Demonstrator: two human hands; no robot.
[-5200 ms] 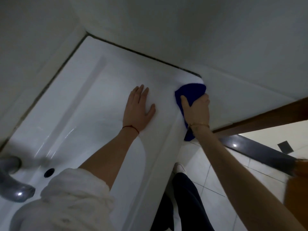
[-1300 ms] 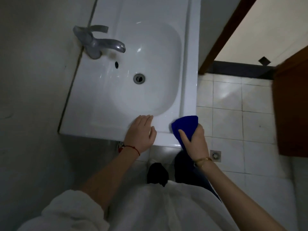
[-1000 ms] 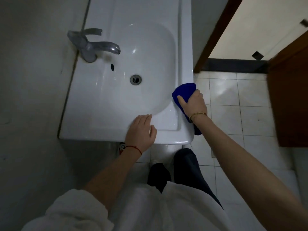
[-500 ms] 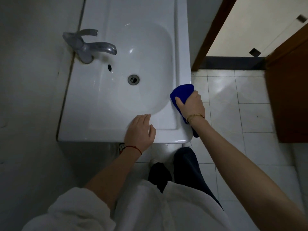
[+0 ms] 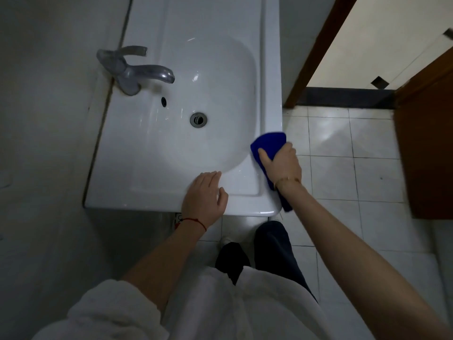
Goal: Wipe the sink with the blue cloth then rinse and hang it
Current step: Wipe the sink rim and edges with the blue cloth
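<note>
Head camera, looking down: I stand at a white sink (image 5: 152, 153) fixed against a grey wall (image 5: 49, 119), with both of my hands on its near right corner. My right hand (image 5: 282, 165) grips the blue cloth (image 5: 269, 141) and presses it on the sink's right rim, just beside the basin's curved edge. My thumb (image 5: 263, 154) lies across the cloth on the basin side, while my other fingers curl over it on the floor side, so most of the cloth is bunched under my palm. One rounded fold sticks out beyond my fingertips, toward the far end of the rim, and a loose tail (image 5: 285, 204) hangs below my wrist past the outer edge of the sink. My left hand (image 5: 204, 195) lies flat on the near rim, fingers straight and close together, tips at the basin's lip, holding nothing. It sits near my right hand without touching it or the cloth. A grey tap (image 5: 137, 69) stands at the wall side with its spout over the basin, and the drain (image 5: 198, 119) lies in the bowl between tap and cloth. White floor tiles (image 5: 343, 168) and a brown door (image 5: 426, 148) fill the right side.
</note>
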